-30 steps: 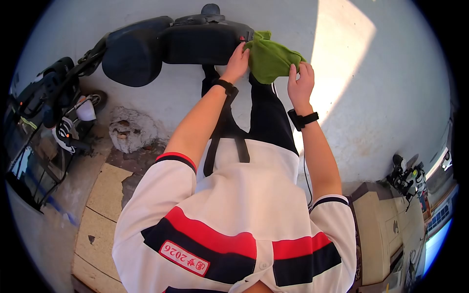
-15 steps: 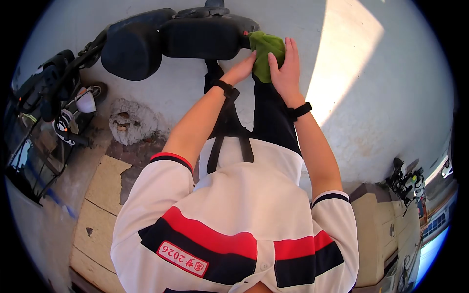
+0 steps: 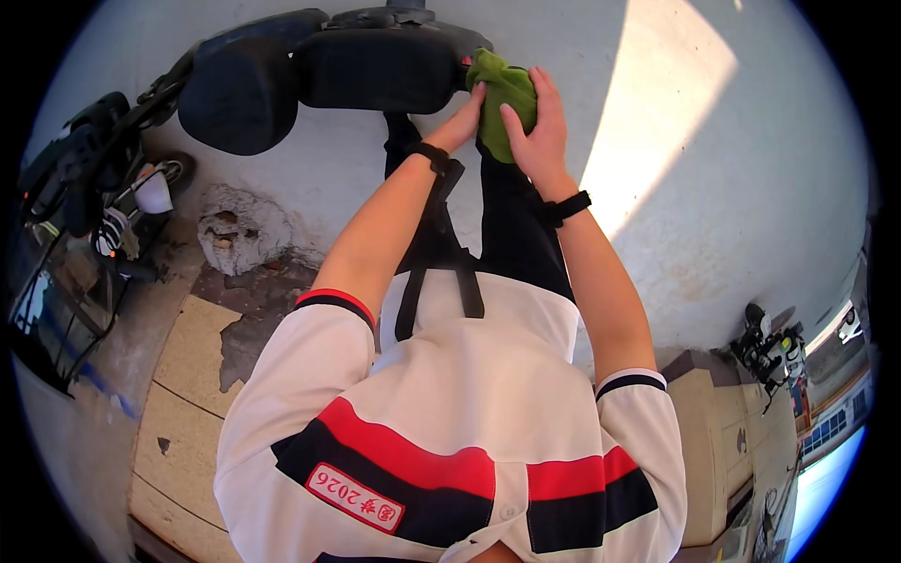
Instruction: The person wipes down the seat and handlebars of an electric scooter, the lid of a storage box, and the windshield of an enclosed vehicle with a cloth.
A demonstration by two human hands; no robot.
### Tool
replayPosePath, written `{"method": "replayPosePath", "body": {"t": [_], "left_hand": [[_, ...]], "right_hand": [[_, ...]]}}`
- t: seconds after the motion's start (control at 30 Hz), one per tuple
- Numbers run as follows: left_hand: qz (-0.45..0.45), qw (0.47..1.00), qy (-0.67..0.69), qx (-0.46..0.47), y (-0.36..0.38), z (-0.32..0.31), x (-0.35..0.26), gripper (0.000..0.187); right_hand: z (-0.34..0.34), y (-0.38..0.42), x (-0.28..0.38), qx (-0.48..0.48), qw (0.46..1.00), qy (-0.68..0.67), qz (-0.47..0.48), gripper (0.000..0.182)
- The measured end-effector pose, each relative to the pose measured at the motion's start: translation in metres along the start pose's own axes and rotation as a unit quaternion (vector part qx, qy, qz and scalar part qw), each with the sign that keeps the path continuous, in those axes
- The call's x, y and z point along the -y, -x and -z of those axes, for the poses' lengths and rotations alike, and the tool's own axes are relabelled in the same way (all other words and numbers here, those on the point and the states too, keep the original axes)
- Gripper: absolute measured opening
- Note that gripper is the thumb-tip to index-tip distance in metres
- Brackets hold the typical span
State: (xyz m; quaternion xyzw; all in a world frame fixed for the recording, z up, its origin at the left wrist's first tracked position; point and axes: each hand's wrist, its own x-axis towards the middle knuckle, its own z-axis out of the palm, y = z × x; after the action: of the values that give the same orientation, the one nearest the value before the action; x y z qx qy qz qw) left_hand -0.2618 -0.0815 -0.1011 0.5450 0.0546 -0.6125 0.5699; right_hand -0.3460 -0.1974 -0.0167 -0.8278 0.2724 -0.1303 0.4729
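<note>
Since a second ago, your right hand (image 3: 540,131) has come inward, and the green cloth (image 3: 502,131) between your hands is bunched smaller. Its thumb and fingers spread apart, touching the cloth's right side. Your left hand (image 3: 460,124) touches the opposite edge; you can't tell how tightly its fingers close. Pale surface (image 3: 732,197), with a sunlit patch (image 3: 657,103), stretches right; the black padded seat (image 3: 375,73) borders your left hand.

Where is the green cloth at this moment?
In the head view, the green cloth is near the top, just right of centre, between the left hand and right hand, beside the black seat.
</note>
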Motion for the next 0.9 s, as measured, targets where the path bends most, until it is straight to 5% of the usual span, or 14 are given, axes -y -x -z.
{"method": "replayPosePath", "body": {"t": [0.23,0.43,0.6,0.7,0.77,0.9], "left_hand": [[-0.048,0.997,-0.067,0.014,-0.067,0.048,0.084,0.062],[-0.158,0.953,-0.256,-0.036,-0.052,0.041,0.065,0.045],[-0.267,0.809,-0.520,-0.059,-0.035,0.049,0.048,0.043],[-0.233,0.854,-0.462,-0.059,-0.037,0.044,0.043,0.047],[-0.182,0.930,-0.319,-0.008,-0.059,0.051,0.064,0.050],[0.042,0.995,-0.039,0.083,-0.033,0.033,0.033,0.065]], "right_hand": [[0.005,-0.002,0.010,0.071,0.967,0.113,0.217,0.046],[0.000,0.008,0.016,0.032,0.983,0.100,0.149,0.048],[-0.009,0.011,0.012,0.018,0.980,0.151,0.131,0.052],[-0.011,0.010,0.009,0.006,0.981,0.154,0.119,0.055],[-0.015,0.009,0.006,-0.016,0.985,0.134,0.104,0.058],[-0.020,0.011,0.003,-0.054,0.995,0.062,0.048,0.066]]}}
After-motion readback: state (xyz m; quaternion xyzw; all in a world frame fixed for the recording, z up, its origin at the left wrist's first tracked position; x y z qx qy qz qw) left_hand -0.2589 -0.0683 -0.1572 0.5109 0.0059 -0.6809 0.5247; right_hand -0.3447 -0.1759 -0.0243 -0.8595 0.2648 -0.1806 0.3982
